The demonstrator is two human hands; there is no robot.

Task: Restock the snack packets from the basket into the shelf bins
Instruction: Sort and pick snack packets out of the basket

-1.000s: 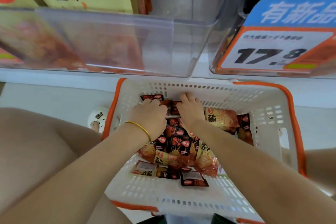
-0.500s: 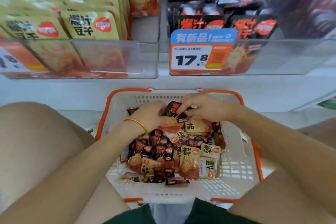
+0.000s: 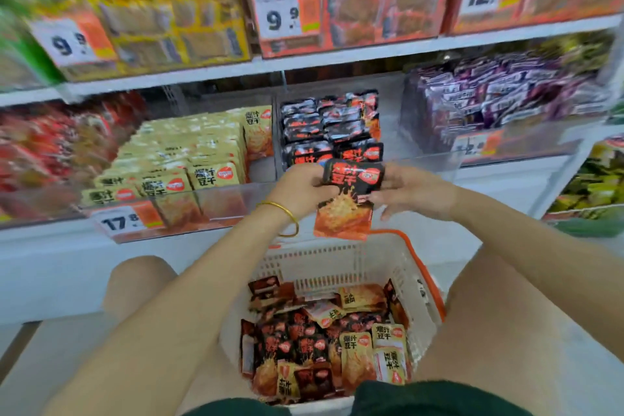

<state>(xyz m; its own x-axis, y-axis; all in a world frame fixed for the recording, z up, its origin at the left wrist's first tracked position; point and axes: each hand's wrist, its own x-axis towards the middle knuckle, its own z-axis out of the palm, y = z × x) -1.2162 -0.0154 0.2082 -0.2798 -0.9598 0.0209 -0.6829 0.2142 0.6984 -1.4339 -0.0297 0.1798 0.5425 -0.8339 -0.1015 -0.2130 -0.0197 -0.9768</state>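
A black and orange snack packet [image 3: 347, 199] is held upright above the basket, just in front of the clear shelf bin of black packets [image 3: 332, 128]. My left hand [image 3: 304, 187] grips its left edge and my right hand [image 3: 410, 191] pinches its right edge. Below, between my knees, sits the white basket with an orange rim [image 3: 422, 284], holding several black packets and yellow packets [image 3: 388, 351]. To the left of the black bin is the bin of yellow packets [image 3: 182, 159].
A 17.8 price tag [image 3: 125, 221] hangs on the yellow bin's front. Purple packets [image 3: 506, 94] fill the bin to the right, red packets the bin at far left. An upper shelf [image 3: 304, 61] carries yellow and orange goods with 9.9 and 12.9 tags.
Both hands rose out of the basket with a black packet, up to the shelf bin front. The view tilted up, showing more of the shelves.
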